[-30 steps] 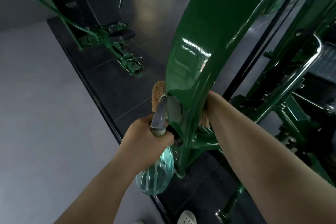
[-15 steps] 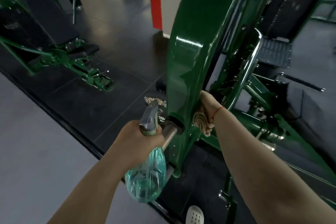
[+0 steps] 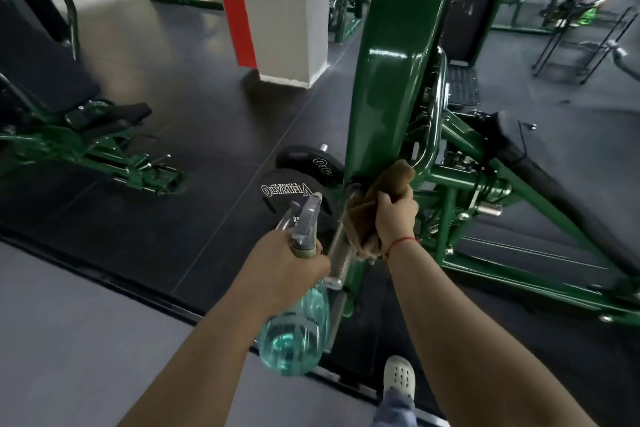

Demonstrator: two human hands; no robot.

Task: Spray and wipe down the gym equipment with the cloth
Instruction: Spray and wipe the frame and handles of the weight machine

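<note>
Dark rubber flooring [image 3: 180, 107] carries this corner of the gym, and a tall green upright [image 3: 391, 80] of a plate-loaded machine stands in the middle of it. At the foot of that upright the person's right hand [image 3: 394, 218] has its fingers curled round a bunched brown cloth [image 3: 363, 211], gripping it and holding it against the spot where a ribbed steel peg [image 3: 341, 253] leaves the green paint; part of the cloth pokes up above the knuckles and touches the upright, the rest hangs below the palm. A thin red string [image 3: 400, 242] circles that wrist. Just to the left of the upright's base the left hand [image 3: 284, 270] is wrapped round the neck of a spray bottle [image 3: 298, 333], closed tight under the grey trigger head [image 3: 306, 218], whose nozzle points away from the person; I cannot tell whether a finger sits on the trigger. The bottle's clear teal body hangs below the fist, close beside the peg. Behind the trigger head, left of the upright, two black weight plates [image 3: 311, 163] with white lettering stand on edge. To the right of the upright a curved chrome handle [image 3: 438, 107] and slanted green frame tubes spread out over the floor. Farther left of the upright rises a white pillar [image 3: 287, 10] with a red side, and beyond it a black padded bench [image 3: 45, 80] on green legs. Nearest the person, below the upright, a white perforated shoe [image 3: 399, 376] rests at the edge of paler grey floor [image 3: 69, 340].
</note>
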